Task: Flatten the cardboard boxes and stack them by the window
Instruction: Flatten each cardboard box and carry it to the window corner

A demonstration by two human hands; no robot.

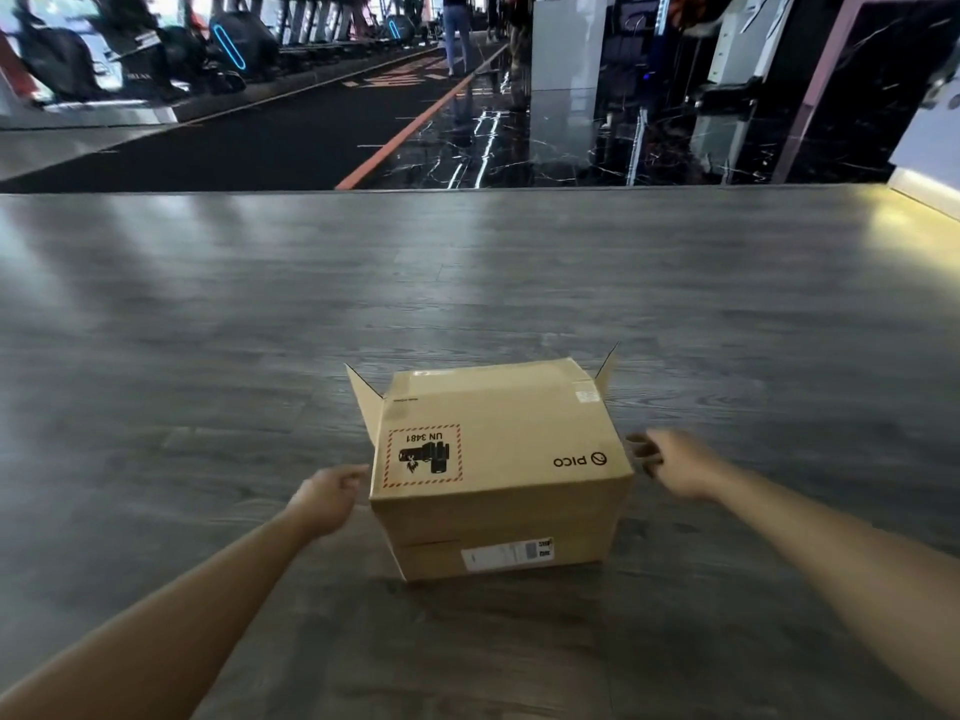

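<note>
Cardboard box (498,459) on table (208,330); left hand (327,498) curled at its edge, right hand (670,467) loosely curled, empty. Grip both sides first.

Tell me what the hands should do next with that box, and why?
Probably close both hands on the sides of the cardboard box and lift it. The box still stands full-shaped on the grey floor, with flaps sticking out at its far end. The left hand is at its left edge and the right hand hovers just off its right side, neither gripping yet.

Dim, glary, wide-angle edge distortion
</note>
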